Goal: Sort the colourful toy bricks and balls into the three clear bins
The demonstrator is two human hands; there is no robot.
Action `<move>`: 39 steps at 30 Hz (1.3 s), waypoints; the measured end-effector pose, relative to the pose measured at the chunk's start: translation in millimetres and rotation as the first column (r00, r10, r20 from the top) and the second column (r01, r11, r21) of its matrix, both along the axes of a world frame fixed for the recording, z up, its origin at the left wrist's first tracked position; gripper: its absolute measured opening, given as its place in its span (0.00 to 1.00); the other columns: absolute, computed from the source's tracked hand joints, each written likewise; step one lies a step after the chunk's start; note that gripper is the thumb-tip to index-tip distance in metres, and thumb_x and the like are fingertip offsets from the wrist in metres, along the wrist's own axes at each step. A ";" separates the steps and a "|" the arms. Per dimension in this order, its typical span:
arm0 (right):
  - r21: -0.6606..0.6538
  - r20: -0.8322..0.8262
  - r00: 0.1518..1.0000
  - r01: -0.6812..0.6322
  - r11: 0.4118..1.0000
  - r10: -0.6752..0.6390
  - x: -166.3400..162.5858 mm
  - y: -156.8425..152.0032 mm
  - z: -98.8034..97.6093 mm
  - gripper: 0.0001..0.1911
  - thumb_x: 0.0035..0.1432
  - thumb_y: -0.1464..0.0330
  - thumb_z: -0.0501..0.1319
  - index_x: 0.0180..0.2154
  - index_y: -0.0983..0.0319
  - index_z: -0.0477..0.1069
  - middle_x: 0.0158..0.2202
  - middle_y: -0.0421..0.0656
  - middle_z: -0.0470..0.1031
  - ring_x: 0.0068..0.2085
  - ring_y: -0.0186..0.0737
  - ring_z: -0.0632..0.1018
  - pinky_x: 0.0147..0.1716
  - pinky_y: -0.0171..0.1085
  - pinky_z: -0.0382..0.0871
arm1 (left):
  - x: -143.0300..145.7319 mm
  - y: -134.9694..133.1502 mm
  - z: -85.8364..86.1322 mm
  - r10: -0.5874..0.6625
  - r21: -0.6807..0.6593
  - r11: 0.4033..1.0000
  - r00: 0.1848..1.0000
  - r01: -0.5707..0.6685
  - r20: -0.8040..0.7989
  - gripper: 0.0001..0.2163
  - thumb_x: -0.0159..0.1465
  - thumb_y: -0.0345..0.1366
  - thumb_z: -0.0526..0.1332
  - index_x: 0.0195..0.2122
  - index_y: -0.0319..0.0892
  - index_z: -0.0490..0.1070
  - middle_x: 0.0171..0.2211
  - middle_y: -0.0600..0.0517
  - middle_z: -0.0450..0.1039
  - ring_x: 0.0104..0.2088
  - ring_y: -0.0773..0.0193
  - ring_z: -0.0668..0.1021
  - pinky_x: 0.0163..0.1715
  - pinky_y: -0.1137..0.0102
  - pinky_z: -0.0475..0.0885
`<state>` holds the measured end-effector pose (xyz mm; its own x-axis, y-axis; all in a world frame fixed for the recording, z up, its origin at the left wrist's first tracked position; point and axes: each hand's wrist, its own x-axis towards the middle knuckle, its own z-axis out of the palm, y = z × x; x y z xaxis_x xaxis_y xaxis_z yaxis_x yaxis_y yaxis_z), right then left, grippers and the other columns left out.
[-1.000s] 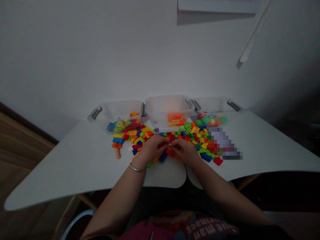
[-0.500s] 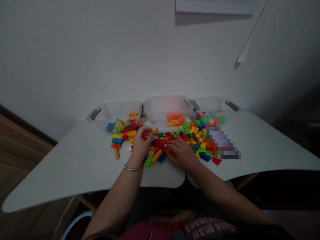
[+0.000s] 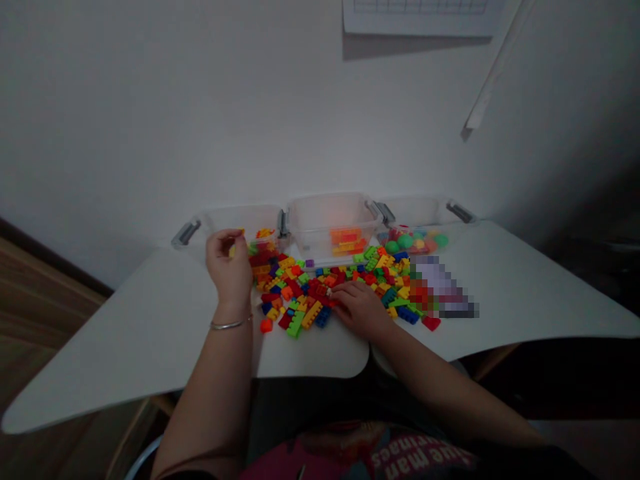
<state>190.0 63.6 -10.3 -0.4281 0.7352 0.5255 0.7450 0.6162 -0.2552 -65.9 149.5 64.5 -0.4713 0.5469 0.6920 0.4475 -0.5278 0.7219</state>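
Note:
My left hand (image 3: 230, 270) is raised at the front of the left clear bin (image 3: 245, 217), its fingers closed in a pinch. A speck of a yellow toy brick (image 3: 243, 232) shows at the fingertips. Low over the heap of coloured toy bricks (image 3: 300, 313), my right hand (image 3: 363, 308) has its fingers together and curled at red bricks (image 3: 320, 289) and a small white piece (image 3: 329, 291). What those fingers grip, if anything, is hidden. My left hand covers part of the toys in the left bin.
The middle clear bin (image 3: 333, 207) has orange bricks inside. Green and other coloured balls lie in the right clear bin (image 3: 415, 210). A pixelated patch (image 3: 445, 287) covers something right of the heap. The white table (image 3: 320, 357) has a notch at its front edge.
My left hand has moved left from the heap to the left bin with the yellow brick. Bricks formerly under it now show. My right hand has stayed at the red bricks.

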 end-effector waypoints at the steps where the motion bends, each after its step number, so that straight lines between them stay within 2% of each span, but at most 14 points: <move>1: -0.005 -0.004 1.000 -0.001 1.000 0.001 0.2 -0.1 0.3 0.09 0.58 0.70 0.63 0.43 0.61 0.74 0.45 0.46 0.79 0.46 0.46 0.76 0.49 0.46 0.69 | -7.3 5.3 1.3 0.045 -0.007 0.999 0.993 -0.046 -0.108 0.04 0.60 0.34 0.59 0.35 0.42 0.70 0.37 0.51 0.71 0.39 0.63 0.75 0.45 0.66 0.70; 3: -0.004 -0.017 1.000 -0.006 1.000 0.006 0.4 0.0 0.3 0.09 0.58 0.70 0.63 0.42 0.61 0.74 0.45 0.46 0.78 0.46 0.45 0.76 0.49 0.46 0.69 | -19.4 14.8 0.7 0.098 -0.043 0.992 0.939 -0.119 -0.330 0.04 0.59 0.33 0.58 0.33 0.42 0.72 0.34 0.50 0.72 0.41 0.59 0.74 0.49 0.61 0.69; 4: -0.001 -0.024 1.000 -0.010 1.000 0.010 0.3 0.2 0.1 0.09 0.58 0.71 0.63 0.42 0.61 0.74 0.45 0.46 0.78 0.46 0.45 0.76 0.49 0.45 0.69 | -23.4 18.5 -1.0 0.087 -0.066 0.990 0.902 -0.126 -0.422 0.05 0.59 0.33 0.58 0.32 0.42 0.72 0.33 0.49 0.72 0.41 0.58 0.74 0.49 0.60 0.68; 6: 0.004 -0.034 0.999 -0.015 1.000 0.015 0.1 0.6 -0.4 0.09 0.57 0.71 0.62 0.41 0.61 0.74 0.45 0.46 0.78 0.46 0.45 0.76 0.48 0.46 0.69 | -27.1 23.0 -5.9 0.076 -0.093 0.984 0.837 -0.149 -0.542 0.07 0.61 0.33 0.55 0.32 0.42 0.73 0.34 0.48 0.74 0.42 0.56 0.74 0.52 0.56 0.65; 10: -0.009 -0.041 0.999 -0.017 1.000 0.016 -0.8 0.9 -0.9 0.09 0.57 0.72 0.62 0.41 0.60 0.74 0.44 0.46 0.78 0.46 0.45 0.76 0.48 0.46 0.69 | -22.6 22.4 -15.4 0.108 -0.108 0.966 0.749 -0.234 -0.654 0.11 0.63 0.34 0.52 0.34 0.42 0.75 0.36 0.47 0.76 0.43 0.54 0.74 0.59 0.49 0.56; 14: -0.024 -0.043 0.999 -0.012 1.000 0.011 -1.0 0.4 -0.1 0.09 0.57 0.71 0.62 0.41 0.60 0.75 0.45 0.46 0.78 0.46 0.45 0.75 0.49 0.46 0.69 | -16.9 16.8 -18.6 0.117 -0.105 0.952 0.658 -0.288 -0.744 0.14 0.64 0.37 0.51 0.39 0.41 0.76 0.37 0.44 0.76 0.44 0.51 0.74 0.60 0.47 0.54; 18: -0.039 -0.034 0.999 -0.017 0.999 0.016 -1.1 -0.1 1.4 0.09 0.57 0.72 0.63 0.41 0.61 0.75 0.45 0.46 0.78 0.46 0.45 0.75 0.49 0.46 0.69 | -15.9 14.4 -17.1 0.110 -0.121 0.945 0.643 -0.304 -0.758 0.15 0.64 0.38 0.52 0.43 0.40 0.75 0.39 0.43 0.76 0.47 0.49 0.73 0.61 0.47 0.52; 22: -0.035 -0.040 0.999 -0.016 0.999 0.015 -1.2 0.6 1.5 0.09 0.57 0.72 0.63 0.41 0.60 0.74 0.45 0.46 0.78 0.46 0.45 0.75 0.49 0.46 0.69 | -12.9 10.5 -11.0 0.024 -0.213 0.939 0.668 -0.271 -0.744 0.19 0.61 0.39 0.56 0.52 0.40 0.71 0.49 0.39 0.72 0.54 0.44 0.70 0.61 0.41 0.48; 25: -0.033 -0.050 0.999 -0.020 0.999 0.019 -1.2 1.4 1.3 0.09 0.57 0.72 0.62 0.41 0.60 0.74 0.45 0.46 0.78 0.46 0.44 0.75 0.49 0.46 0.69 | -4.1 -0.4 -2.3 -0.013 -0.230 0.945 0.678 -0.231 -0.735 0.24 0.60 0.40 0.58 0.58 0.41 0.65 0.57 0.38 0.66 0.58 0.43 0.66 0.60 0.42 0.51; 29: -0.038 -0.053 0.998 -0.023 0.999 0.021 -1.3 2.0 1.2 0.08 0.57 0.71 0.62 0.41 0.60 0.74 0.44 0.46 0.78 0.46 0.44 0.75 0.49 0.46 0.69 | 17.3 -22.0 4.9 -0.037 -0.171 0.976 0.663 -0.138 -0.748 0.21 0.61 0.39 0.59 0.56 0.43 0.68 0.55 0.41 0.69 0.57 0.45 0.67 0.59 0.46 0.56; 32: -0.029 -0.052 0.999 -0.018 0.999 0.017 -1.3 2.1 1.0 0.08 0.57 0.71 0.63 0.41 0.60 0.74 0.44 0.45 0.78 0.46 0.45 0.75 0.49 0.45 0.69 | 36.3 -34.8 -2.5 -0.203 -0.232 0.972 0.555 0.018 -0.807 0.14 0.63 0.36 0.59 0.49 0.43 0.73 0.46 0.44 0.75 0.52 0.49 0.71 0.56 0.51 0.62; 35: -0.030 -0.049 0.999 -0.016 0.999 0.014 -1.4 2.0 1.4 0.09 0.57 0.71 0.63 0.41 0.60 0.74 0.44 0.46 0.78 0.46 0.45 0.75 0.50 0.46 0.69 | 51.7 -41.3 -18.8 -0.383 -0.359 0.924 0.369 0.136 -0.847 0.11 0.62 0.35 0.60 0.45 0.44 0.76 0.43 0.46 0.77 0.46 0.52 0.74 0.51 0.56 0.67; 37: -0.035 -0.041 0.999 -0.011 0.999 0.010 -1.4 1.9 1.9 0.09 0.57 0.71 0.63 0.41 0.61 0.75 0.44 0.46 0.78 0.46 0.45 0.75 0.50 0.46 0.69 | 57.5 -43.2 -29.4 -0.425 -0.394 0.905 0.292 0.162 -0.857 0.10 0.62 0.34 0.60 0.44 0.44 0.76 0.44 0.46 0.77 0.45 0.53 0.74 0.49 0.56 0.68; 39: -0.036 -0.032 0.999 -0.007 0.999 0.006 -1.5 1.7 2.2 0.09 0.57 0.71 0.63 0.42 0.60 0.75 0.44 0.46 0.78 0.46 0.46 0.75 0.50 0.47 0.69 | 59.6 -43.9 -36.9 -0.425 -0.398 0.905 0.266 0.154 -0.865 0.10 0.62 0.34 0.60 0.45 0.44 0.76 0.46 0.45 0.76 0.45 0.53 0.74 0.48 0.55 0.67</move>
<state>188.5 65.3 -8.1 -0.4161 0.7513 0.5122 0.7324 0.6108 -0.3010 -6.3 105.6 27.7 0.6172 0.6763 0.4021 0.7249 -0.6875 0.0437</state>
